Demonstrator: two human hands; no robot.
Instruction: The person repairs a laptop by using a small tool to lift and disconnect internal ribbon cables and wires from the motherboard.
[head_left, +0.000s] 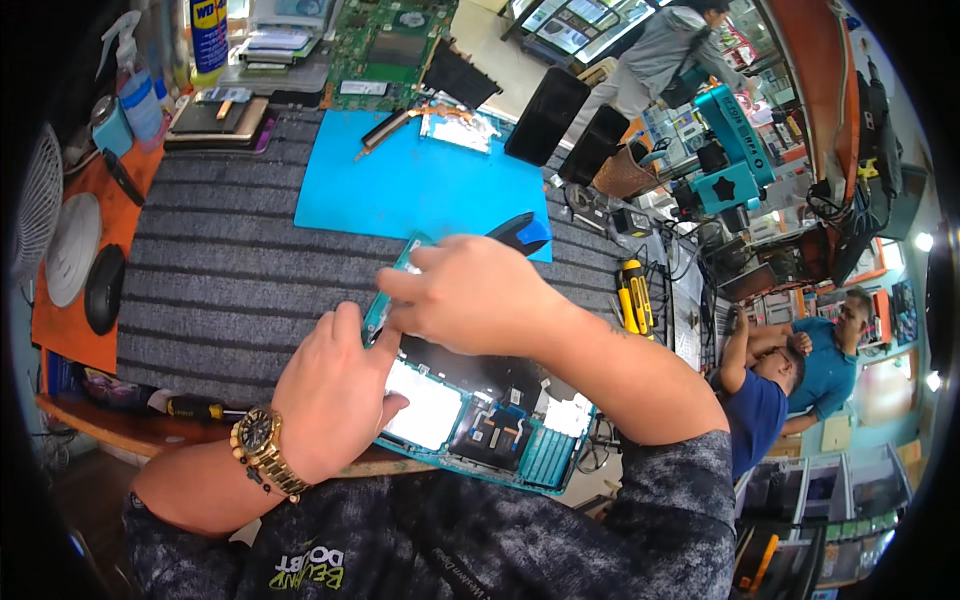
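On near edge of gray bench top (220,280), head view: teal laptop case (550,455). Left hand (335,385) touches its left side, grip unclear; right hand (465,290) pinched at same side, can't tell on what.

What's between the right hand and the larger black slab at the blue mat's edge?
Head view: the black-and-blue tool, close by the right hand, then bare blue mat up to the larger black slab.
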